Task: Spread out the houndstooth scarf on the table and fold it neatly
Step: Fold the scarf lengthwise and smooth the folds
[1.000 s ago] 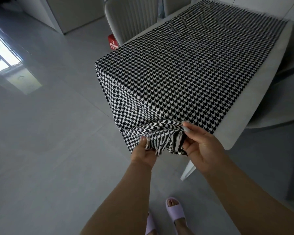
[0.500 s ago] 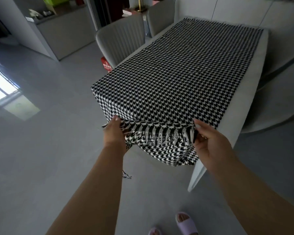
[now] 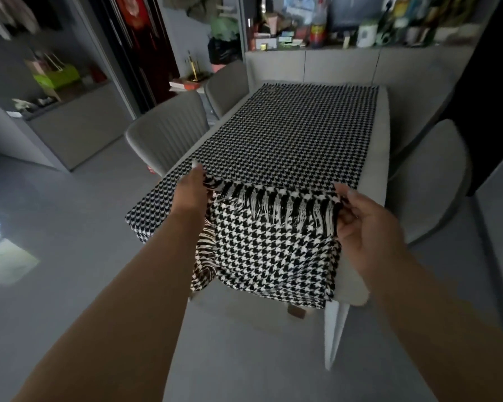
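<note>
Head view: beyond the two grips, the houndstooth scarf [image 3: 288,143] lies spread along the table [image 3: 379,152], its near end lifted off the edge. Left hand [image 3: 190,192] and right hand [image 3: 366,224] each pinch a corner of the fringe [image 3: 282,211], stretching it taut between them, likely to carry it forward for a first fold. Chairs [image 3: 169,134] flank the table, clear of that path.
</note>
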Motion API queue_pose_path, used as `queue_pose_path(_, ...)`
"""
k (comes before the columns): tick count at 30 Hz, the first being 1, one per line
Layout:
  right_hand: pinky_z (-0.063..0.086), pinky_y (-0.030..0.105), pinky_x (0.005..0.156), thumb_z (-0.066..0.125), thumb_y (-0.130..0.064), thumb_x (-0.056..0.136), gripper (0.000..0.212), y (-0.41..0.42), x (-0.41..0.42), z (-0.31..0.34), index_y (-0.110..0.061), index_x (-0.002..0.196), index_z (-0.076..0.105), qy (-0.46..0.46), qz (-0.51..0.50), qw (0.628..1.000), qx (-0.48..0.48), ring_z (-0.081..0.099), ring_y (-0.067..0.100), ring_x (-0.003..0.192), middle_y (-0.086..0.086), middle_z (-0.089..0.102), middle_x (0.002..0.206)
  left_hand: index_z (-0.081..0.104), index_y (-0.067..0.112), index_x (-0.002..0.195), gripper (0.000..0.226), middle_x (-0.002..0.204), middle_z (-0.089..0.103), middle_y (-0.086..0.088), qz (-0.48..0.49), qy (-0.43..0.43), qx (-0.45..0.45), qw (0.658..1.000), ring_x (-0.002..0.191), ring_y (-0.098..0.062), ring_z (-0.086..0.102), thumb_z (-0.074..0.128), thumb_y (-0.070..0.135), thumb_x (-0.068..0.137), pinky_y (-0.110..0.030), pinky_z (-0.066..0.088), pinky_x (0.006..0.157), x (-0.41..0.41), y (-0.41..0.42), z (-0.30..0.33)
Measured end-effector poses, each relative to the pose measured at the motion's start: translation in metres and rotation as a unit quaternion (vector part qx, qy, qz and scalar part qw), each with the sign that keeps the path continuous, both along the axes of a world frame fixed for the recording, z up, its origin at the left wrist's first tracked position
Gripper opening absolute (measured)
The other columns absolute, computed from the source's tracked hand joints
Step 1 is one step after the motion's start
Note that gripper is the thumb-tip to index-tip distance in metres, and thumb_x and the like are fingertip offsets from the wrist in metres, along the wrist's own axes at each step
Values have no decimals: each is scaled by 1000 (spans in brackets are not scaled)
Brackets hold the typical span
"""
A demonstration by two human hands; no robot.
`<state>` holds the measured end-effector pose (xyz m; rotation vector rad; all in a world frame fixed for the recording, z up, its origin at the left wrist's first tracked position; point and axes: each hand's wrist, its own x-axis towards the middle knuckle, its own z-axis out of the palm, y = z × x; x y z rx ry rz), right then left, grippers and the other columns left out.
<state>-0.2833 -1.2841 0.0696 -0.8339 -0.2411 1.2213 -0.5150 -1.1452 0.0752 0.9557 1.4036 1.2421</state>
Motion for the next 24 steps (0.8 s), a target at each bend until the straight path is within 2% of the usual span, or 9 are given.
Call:
queue_pose_path(2,56,31,80,48,-12,95,24,12,16,17,-4,105,69,-11,-8,1000,18,69,18,95,8,72,102,64,11,94,24,78,57,3,-10,-1,19,1000,76,-13,57,49,29,97,-32,51,92,15,17,15)
queue_pose_path(4,56,29,76,48,-12,95,24,24,34,35,-4,105,68,-6,-11,999,44,70,18,93,8,72,101,61,9,113,22,75,51,7,-21,6,45,999,67,-7,51,48,21,100,-12,50,72,34,26,37)
queue_pose_path(5,56,28,75,48,-12,95,24,30,44,44,-4,106,68,-2,-10,998,59,70,17,92,8,72,100,63,13,108,20,75,52,6,-20,3,46,999,68,-8,52,46,21,100,-14,51,69,43,34,47)
queue_pose_path(7,56,27,75,49,-12,96,24,44,67,60,-3,109,67,0,-10,997,82,70,17,91,7,72,98,61,21,83,22,84,59,-4,-22,35,68,997,72,-13,55,46,27,98,-30,51,80,66,47,73)
queue_pose_path(9,56,30,79,49,-12,96,25,59,93,73,-2,112,65,-1,-8,996,94,69,18,94,8,71,101,58,22,76,23,93,59,-8,-23,27,82,996,74,-14,58,49,31,95,-36,49,83,92,66,95)
queue_pose_path(13,52,37,94,48,-11,96,29,96,147,84,2,119,60,-16,21,996,81,64,25,106,15,66,115,62,20,83,27,94,63,-4,-13,-3,81,997,90,-20,63,51,42,94,-36,51,85,148,109,122)
queue_pose_path(16,40,37,102,44,-16,98,31,124,200,83,0,121,56,-35,73,994,71,59,21,101,11,58,114,63,21,100,43,114,64,1,-24,13,71,997,105,-19,60,45,58,87,-38,50,88,197,139,129)
queue_pose_path(19,33,40,108,43,-26,98,42,156,251,77,-1,132,48,-50,126,990,42,40,30,131,18,41,142,55,17,129,63,133,56,1,-4,20,44,999,116,-22,54,43,62,86,-43,47,94,245,167,127)
queue_pose_path(24,36,40,105,45,-30,98,33,198,312,58,-4,115,54,-22,191,981,7,45,27,124,13,50,132,57,19,128,77,129,60,0,25,24,7,999,114,-23,55,42,71,74,-36,46,78,293,206,103)
